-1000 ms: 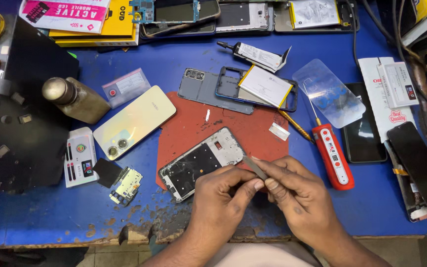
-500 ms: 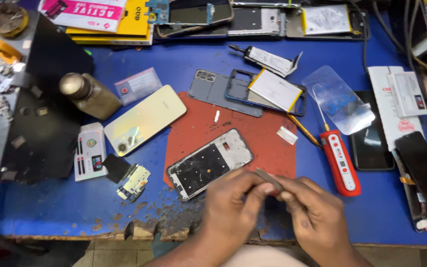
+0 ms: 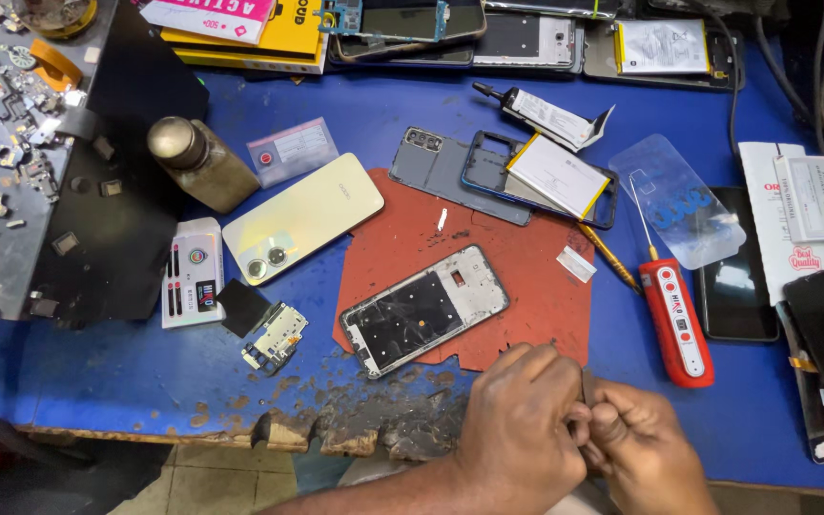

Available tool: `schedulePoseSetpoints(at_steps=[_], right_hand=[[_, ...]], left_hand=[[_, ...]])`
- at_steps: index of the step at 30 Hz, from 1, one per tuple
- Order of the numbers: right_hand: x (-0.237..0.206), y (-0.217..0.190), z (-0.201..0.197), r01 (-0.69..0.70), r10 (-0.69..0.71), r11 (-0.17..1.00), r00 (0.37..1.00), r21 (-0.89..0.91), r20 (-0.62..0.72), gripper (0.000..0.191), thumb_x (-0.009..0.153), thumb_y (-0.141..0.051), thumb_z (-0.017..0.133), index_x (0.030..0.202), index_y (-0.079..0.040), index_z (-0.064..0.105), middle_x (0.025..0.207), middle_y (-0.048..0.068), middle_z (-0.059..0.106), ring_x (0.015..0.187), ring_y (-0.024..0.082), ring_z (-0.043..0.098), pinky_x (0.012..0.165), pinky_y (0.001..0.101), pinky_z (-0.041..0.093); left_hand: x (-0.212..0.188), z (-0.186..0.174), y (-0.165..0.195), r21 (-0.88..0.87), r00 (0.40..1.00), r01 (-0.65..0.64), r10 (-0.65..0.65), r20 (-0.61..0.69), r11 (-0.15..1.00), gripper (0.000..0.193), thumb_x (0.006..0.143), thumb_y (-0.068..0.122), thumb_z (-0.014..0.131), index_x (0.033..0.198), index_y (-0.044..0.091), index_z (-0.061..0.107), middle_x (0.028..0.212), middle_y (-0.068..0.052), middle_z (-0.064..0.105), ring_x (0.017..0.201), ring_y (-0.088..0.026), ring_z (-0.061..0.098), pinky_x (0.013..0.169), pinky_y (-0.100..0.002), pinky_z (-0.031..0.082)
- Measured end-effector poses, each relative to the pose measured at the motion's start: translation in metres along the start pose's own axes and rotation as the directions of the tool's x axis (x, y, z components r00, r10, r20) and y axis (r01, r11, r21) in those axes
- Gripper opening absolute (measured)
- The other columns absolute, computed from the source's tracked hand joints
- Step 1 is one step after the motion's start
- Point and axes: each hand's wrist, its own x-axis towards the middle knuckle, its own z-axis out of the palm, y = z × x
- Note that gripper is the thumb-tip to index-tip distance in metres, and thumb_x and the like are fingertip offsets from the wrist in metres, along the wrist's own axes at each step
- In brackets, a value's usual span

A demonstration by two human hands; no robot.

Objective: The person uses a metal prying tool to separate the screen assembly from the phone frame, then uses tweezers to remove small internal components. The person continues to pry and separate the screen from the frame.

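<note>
My left hand (image 3: 522, 424) and my right hand (image 3: 646, 448) are pressed together at the table's near edge. Both pinch a small thin grey strip (image 3: 589, 385) between the fingertips; most of it is hidden by the fingers. Just beyond the hands lies an opened phone frame (image 3: 426, 310), face up and slanted, on a red work mat (image 3: 526, 267). Neither hand touches the frame. A red-handled screwdriver (image 3: 676, 319) lies right of the mat, close to my right hand.
A gold phone back cover (image 3: 302, 217), a metal bottle (image 3: 200, 162) and a small circuit board (image 3: 277, 336) lie to the left. A battery in a blue frame (image 3: 550, 176), a clear protector (image 3: 674, 200) and black phones (image 3: 736, 277) lie behind and right. The blue table's near edge (image 3: 336, 434) is chipped.
Both hands drew back from the phone frame toward the near edge and closed tighter around the strip. The view shifted, so the table appears higher in the picture.
</note>
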Motion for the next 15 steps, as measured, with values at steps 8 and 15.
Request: schedulePoseSetpoints(at_steps=[8,15], right_hand=[[0.017,-0.055,0.019,-0.013,-0.023,0.964,0.991,-0.266,-0.134,0.032,0.101,-0.029,0.057,0.091,-0.001,0.069,0.056,0.003,0.052,0.048,0.011,0.046,0.044,0.0266,0.036],[0.037,-0.111,0.067,0.117,-0.677,-0.129,0.715,-0.985,0.174,0.030,0.087,-0.007,0.076,0.117,-0.004,0.074,0.100,0.014,0.072,0.094,0.030,0.068,0.084,0.0414,0.053]], left_hand=[[0.014,-0.027,-0.004,-0.057,0.999,-0.014,0.017,0.038,0.998,0.010,0.086,-0.002,0.068,0.090,0.003,0.060,0.086,-0.014,0.063,0.085,-0.035,0.064,0.074,-0.047,0.051],[0.015,-0.057,-0.021,-0.270,0.944,0.276,-0.313,-0.102,0.922,0.005,0.092,0.004,0.072,0.096,0.001,0.073,0.083,-0.009,0.071,0.071,-0.017,0.069,0.064,-0.029,0.054]])
